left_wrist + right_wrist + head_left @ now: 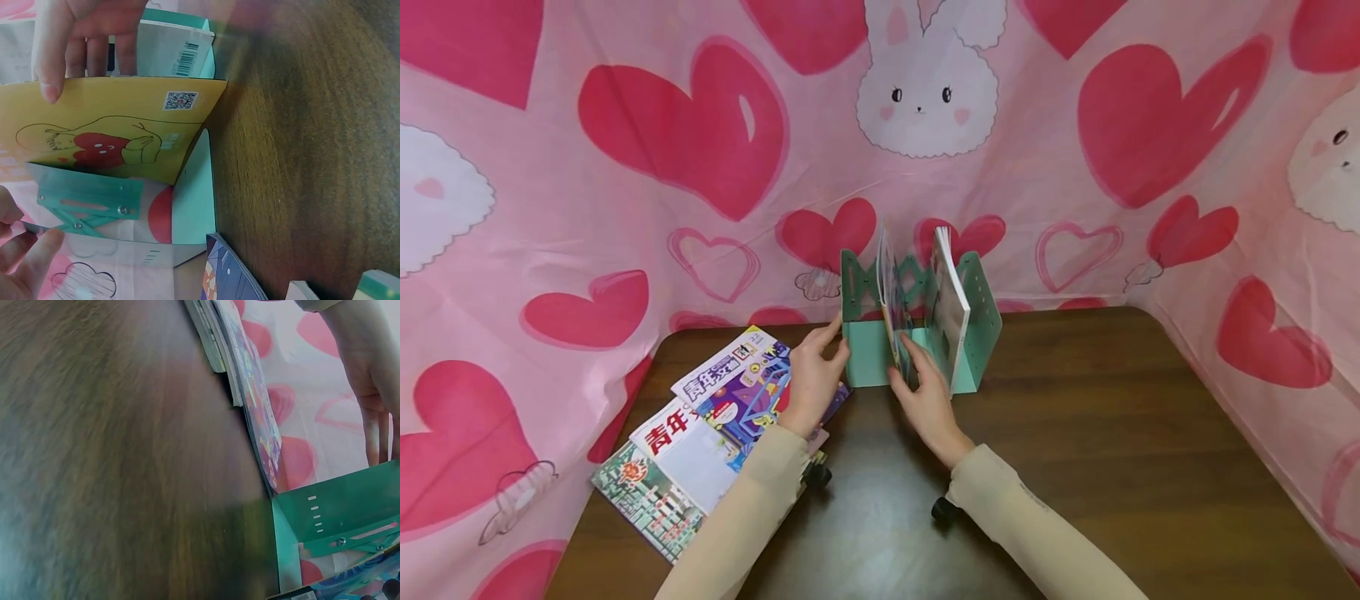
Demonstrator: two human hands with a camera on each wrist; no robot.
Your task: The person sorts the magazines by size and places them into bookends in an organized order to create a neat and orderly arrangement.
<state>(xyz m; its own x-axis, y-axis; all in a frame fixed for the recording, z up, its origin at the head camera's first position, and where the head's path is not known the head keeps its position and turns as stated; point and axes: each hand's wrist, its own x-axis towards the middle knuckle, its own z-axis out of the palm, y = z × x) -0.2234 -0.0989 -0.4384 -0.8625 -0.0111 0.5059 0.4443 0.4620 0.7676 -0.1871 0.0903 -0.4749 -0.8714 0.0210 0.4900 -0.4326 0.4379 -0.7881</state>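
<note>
My left hand [811, 379] pinches the left end plate of a mint-green expandable book stand [868, 354], thumb and fingers on either side. In the left wrist view, the thumb of my right hand [94, 37] lies on the yellow cover of a thin magazine [119, 103], its fingers behind. That magazine [889, 292] stands upright inside the stand, pinched by my right hand [928, 408]. A thicker pale magazine [951, 321] leans near the right end plate. The right wrist view shows my left hand [375, 375] at the plate's top edge; the right hand's grip is out of it.
Overlapping magazines lie left of the stand: a purple one [741, 408], a white one [722, 371], one with red lettering [688, 458] and a green patterned one [655, 500]. Behind the brown table [1075, 433] hangs a pink heart-and-rabbit cloth [1030, 183].
</note>
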